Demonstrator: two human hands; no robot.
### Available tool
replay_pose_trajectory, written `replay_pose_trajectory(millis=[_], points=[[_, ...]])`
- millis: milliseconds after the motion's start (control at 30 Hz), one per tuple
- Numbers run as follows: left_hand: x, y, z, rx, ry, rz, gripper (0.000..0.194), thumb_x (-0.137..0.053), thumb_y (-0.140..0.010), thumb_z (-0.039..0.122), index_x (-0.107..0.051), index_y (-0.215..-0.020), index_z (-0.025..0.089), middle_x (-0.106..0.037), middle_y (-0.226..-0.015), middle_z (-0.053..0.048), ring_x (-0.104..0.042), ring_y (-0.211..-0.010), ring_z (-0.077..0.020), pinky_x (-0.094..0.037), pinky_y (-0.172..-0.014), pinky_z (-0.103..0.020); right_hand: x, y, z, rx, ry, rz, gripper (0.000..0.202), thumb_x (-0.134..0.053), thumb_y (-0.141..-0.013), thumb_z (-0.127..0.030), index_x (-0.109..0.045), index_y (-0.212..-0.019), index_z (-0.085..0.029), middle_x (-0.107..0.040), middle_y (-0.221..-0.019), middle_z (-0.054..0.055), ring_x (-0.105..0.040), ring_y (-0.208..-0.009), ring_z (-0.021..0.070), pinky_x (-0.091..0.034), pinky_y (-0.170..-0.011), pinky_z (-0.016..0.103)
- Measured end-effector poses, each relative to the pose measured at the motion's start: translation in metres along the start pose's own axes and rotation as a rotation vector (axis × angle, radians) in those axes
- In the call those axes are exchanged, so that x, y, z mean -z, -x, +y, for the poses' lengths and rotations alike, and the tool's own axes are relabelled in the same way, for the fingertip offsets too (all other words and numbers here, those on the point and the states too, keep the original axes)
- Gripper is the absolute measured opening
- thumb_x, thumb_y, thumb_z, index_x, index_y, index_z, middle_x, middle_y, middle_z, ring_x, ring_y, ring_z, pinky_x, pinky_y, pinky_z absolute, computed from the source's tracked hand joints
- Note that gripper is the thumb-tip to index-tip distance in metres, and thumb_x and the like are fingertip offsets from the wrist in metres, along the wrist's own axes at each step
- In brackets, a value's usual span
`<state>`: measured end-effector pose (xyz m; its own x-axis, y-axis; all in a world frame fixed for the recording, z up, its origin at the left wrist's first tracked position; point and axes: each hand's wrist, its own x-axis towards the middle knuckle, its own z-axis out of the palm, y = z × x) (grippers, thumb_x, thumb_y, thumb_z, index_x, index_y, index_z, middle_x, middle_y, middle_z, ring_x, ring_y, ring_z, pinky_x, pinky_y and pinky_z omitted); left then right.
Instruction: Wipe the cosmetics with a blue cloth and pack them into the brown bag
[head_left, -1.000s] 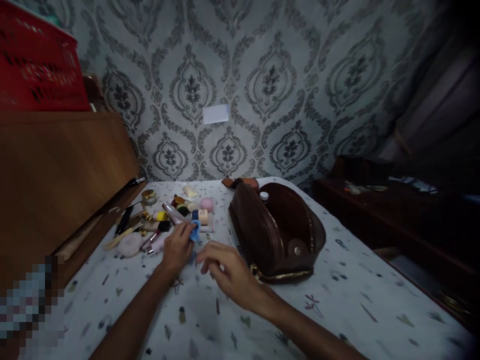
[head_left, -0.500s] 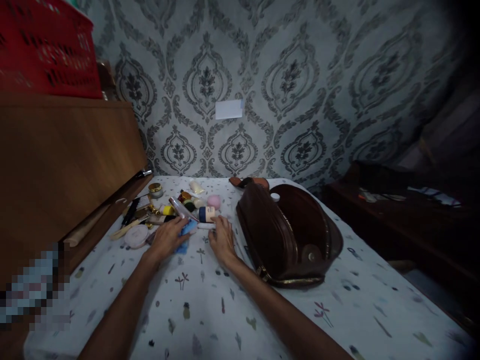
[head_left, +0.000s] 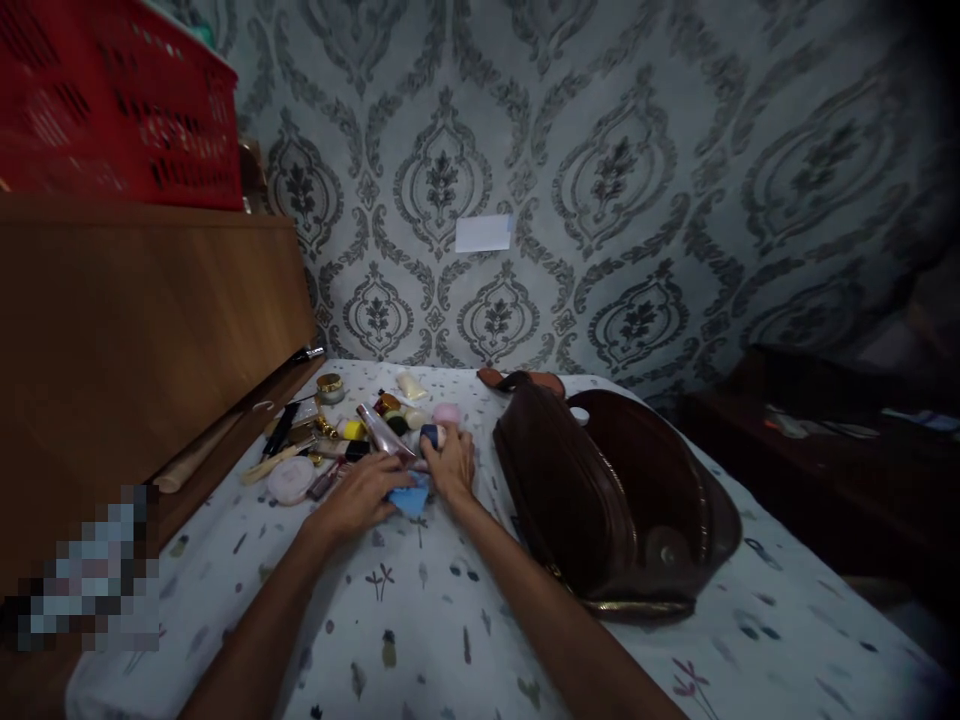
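Note:
My right hand [head_left: 452, 466] is closed around a small bottle with a navy cap [head_left: 430, 435], its thumb on the near left side. Close by, my left hand [head_left: 364, 493] lies palm down with fingers stretched out, touching a blue packet [head_left: 409, 495]. A silvery-pink tube [head_left: 384, 430] slants just beyond the fingertips. Around them are a pink sponge [head_left: 446, 413], a yellow-capped item [head_left: 351, 430], a round pale compact [head_left: 292, 480] and a gold-lidded jar [head_left: 330, 388]. The brown bag [head_left: 555, 480] gapes open to the right of my right hand.
Several more cosmetics lie heaped at the left, beside the wooden cabinet [head_left: 150, 320]. A red basket [head_left: 165, 110] stands on top of it. A white lid [head_left: 579, 416] rests on the bag's edge. The patterned cloth [head_left: 420, 630] covers the surface up to the wall.
My right hand has closed around the navy-capped bottle and tilted it. My left hand has shifted with the blue packet toward the right hand. The view has turned slightly left.

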<state>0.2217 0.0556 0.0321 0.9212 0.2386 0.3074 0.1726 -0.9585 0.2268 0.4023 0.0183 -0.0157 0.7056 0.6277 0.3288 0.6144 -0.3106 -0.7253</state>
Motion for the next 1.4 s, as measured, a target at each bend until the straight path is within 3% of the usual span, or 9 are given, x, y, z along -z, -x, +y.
replay_pose_trajectory(millis=[133, 300, 400, 667, 833, 933, 1167, 1300, 1400], points=[[-0.006, -0.002, 0.002, 0.043, -0.043, -0.032, 0.025, -0.062, -0.083, 0.014, -0.069, -0.106, 0.020, -0.067, -0.114, -0.009, -0.059, -0.114, -0.0266, -0.047, -0.095, -0.038, -0.005, -0.010, 0.019, -0.015, -0.062, 0.048, 0.045, -0.039, -0.093, -0.039, -0.059, -0.124, -0.014, -0.065, -0.105, 0.014, -0.061, -0.100, 0.0265, -0.046, -0.088, 0.035], [-0.019, -0.003, -0.001, 0.066, -0.098, -0.008, 0.026, -0.064, -0.082, 0.012, -0.067, -0.107, 0.020, -0.067, -0.116, -0.010, -0.058, -0.117, -0.0266, -0.048, -0.097, -0.038, -0.005, -0.020, 0.039, -0.009, -0.081, 0.089, 0.048, -0.034, -0.094, -0.038, -0.067, -0.111, -0.007, -0.069, -0.103, 0.020, -0.062, -0.101, 0.0301, -0.044, -0.090, 0.039], [-0.023, -0.004, -0.002, 0.075, -0.126, 0.007, 0.028, -0.065, -0.081, 0.013, -0.067, -0.108, 0.020, -0.065, -0.122, -0.011, -0.057, -0.120, -0.0270, -0.047, -0.100, -0.040, -0.003, -0.018, 0.044, 0.018, -0.093, 0.087, 0.047, -0.034, -0.094, -0.037, -0.070, -0.103, -0.008, -0.070, -0.099, 0.020, -0.063, -0.097, 0.0294, -0.044, -0.089, 0.038], [-0.024, -0.006, 0.003, 0.093, -0.157, 0.004, 0.027, -0.066, -0.080, 0.014, -0.067, -0.106, 0.019, -0.065, -0.123, -0.011, -0.058, -0.118, -0.0276, -0.047, -0.101, -0.042, -0.002, -0.005, 0.044, 0.087, -0.155, 0.056, 0.045, -0.029, -0.097, -0.037, -0.063, -0.117, -0.016, -0.072, -0.103, 0.011, -0.065, -0.090, 0.0231, -0.046, -0.081, 0.032], [-0.028, -0.005, 0.001, 0.101, -0.180, 0.027, 0.027, -0.066, -0.079, 0.013, -0.068, -0.105, 0.019, -0.066, -0.120, -0.012, -0.059, -0.117, -0.0294, -0.048, -0.099, -0.044, -0.002, -0.003, 0.044, 0.103, -0.171, 0.032, 0.038, -0.033, -0.096, -0.037, -0.066, -0.093, -0.019, -0.071, -0.083, 0.007, -0.064, -0.078, 0.0218, -0.045, -0.071, 0.029], [-0.031, -0.006, 0.000, 0.112, -0.199, 0.030, 0.029, -0.068, -0.078, 0.013, -0.068, -0.107, 0.020, -0.066, -0.120, -0.012, -0.060, -0.113, -0.0293, -0.050, -0.098, -0.045, -0.003, -0.004, 0.046, 0.105, -0.195, 0.040, 0.037, -0.033, -0.095, -0.036, -0.065, -0.088, -0.019, -0.070, -0.081, 0.006, -0.063, -0.077, 0.0205, -0.045, -0.072, 0.028], [-0.030, -0.005, 0.000, 0.071, -0.223, 0.055, 0.029, -0.065, -0.078, 0.012, -0.068, -0.106, 0.020, -0.066, -0.122, -0.012, -0.060, -0.114, -0.0290, -0.051, -0.096, -0.044, -0.007, -0.016, 0.040, 0.007, -0.197, 0.086, 0.031, -0.041, -0.090, -0.029, -0.064, -0.103, -0.013, -0.069, -0.103, 0.013, -0.063, -0.095, 0.0232, -0.047, -0.086, 0.032], [-0.036, -0.002, -0.006, 0.036, -0.243, 0.110, 0.032, -0.061, -0.077, 0.011, -0.068, -0.106, 0.021, -0.067, -0.121, -0.011, -0.061, -0.113, -0.0282, -0.052, -0.095, -0.042, -0.010, -0.033, 0.023, -0.062, -0.149, 0.103, 0.035, -0.050, -0.086, -0.025, -0.062, -0.116, -0.012, -0.065, -0.116, 0.016, -0.059, -0.110, 0.0265, -0.043, -0.097, 0.038], [-0.043, 0.000, -0.015, 0.007, -0.279, 0.162, 0.031, -0.059, -0.079, 0.015, -0.069, -0.108, 0.021, -0.068, -0.121, -0.011, -0.063, -0.111, -0.0295, -0.054, -0.093, -0.042, -0.011, -0.044, 0.007, -0.108, -0.128, 0.107, 0.043, -0.053, -0.086, -0.024, -0.058, -0.127, -0.014, -0.054, -0.137, 0.016, -0.050, -0.126, 0.0277, -0.040, -0.104, 0.040]])
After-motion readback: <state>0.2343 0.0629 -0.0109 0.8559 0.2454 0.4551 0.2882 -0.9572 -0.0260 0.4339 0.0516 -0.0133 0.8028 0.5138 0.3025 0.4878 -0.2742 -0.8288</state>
